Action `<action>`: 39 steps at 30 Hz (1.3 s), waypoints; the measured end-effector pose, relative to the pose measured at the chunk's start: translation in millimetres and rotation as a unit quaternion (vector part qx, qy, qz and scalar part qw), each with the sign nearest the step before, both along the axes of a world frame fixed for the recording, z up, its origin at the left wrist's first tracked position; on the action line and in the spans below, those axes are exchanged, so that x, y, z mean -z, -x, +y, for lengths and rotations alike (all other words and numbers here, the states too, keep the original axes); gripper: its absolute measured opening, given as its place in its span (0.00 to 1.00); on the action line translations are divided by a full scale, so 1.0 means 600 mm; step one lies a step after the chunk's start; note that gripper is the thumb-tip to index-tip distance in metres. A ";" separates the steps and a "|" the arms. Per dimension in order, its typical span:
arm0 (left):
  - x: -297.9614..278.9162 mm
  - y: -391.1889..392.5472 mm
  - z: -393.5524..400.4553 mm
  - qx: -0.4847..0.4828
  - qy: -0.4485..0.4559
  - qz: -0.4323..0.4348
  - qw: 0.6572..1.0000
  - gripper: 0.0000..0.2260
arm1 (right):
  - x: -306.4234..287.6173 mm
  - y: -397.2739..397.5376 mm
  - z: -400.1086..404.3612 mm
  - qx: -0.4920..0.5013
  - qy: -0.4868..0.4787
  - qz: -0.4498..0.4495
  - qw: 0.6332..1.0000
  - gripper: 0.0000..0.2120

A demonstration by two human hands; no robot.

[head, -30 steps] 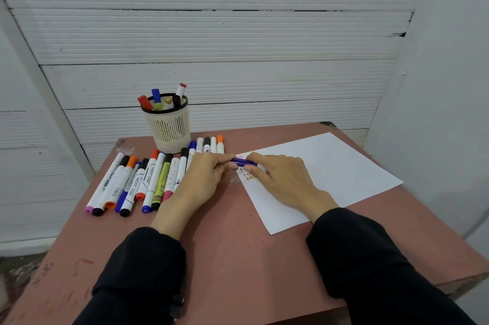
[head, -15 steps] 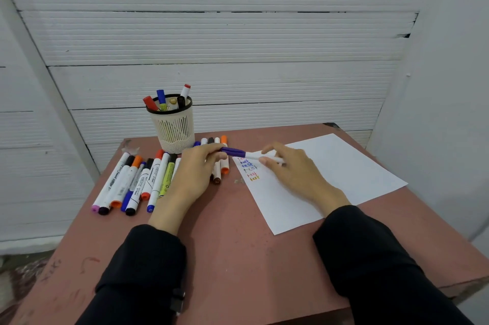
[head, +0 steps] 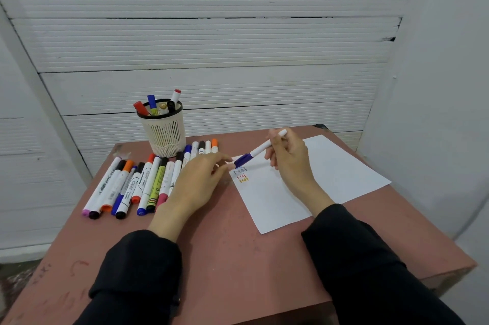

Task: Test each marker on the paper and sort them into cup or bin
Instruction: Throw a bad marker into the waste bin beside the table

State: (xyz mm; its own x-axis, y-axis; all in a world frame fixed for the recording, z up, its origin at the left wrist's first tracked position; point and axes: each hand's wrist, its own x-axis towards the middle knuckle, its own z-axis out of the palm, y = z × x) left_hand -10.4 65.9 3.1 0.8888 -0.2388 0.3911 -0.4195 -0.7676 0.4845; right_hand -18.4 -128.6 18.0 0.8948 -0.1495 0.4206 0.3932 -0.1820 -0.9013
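White ribbed panels point(head: 211, 41) covered the back wall, stacked in horizontal courses with dark seams between them; a few seams were cracked near the right end. A plain white wall point(head: 444, 86) closed the right side. A slanted white post point(head: 39, 91) ran along the left. The reddish-brown table point(head: 238, 258) had a scuffed, stained top, with faint red marks near its left front. Grey floor point(head: 16, 274) showed lower left. Lighting was even and soft.
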 end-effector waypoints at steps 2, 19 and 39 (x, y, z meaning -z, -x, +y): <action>0.000 0.001 -0.021 0.002 0.015 0.005 1.000 0.10 | -0.007 0.011 -0.016 0.033 0.045 -0.020 0.998 0.16; 0.016 0.099 -0.525 0.141 -0.057 -0.019 0.988 0.13 | -0.010 0.207 -0.470 0.382 0.363 0.076 0.847 0.13; 0.047 0.109 -0.587 0.065 -0.190 0.038 0.979 0.14 | 0.411 0.231 -0.538 0.217 0.258 0.461 0.821 0.13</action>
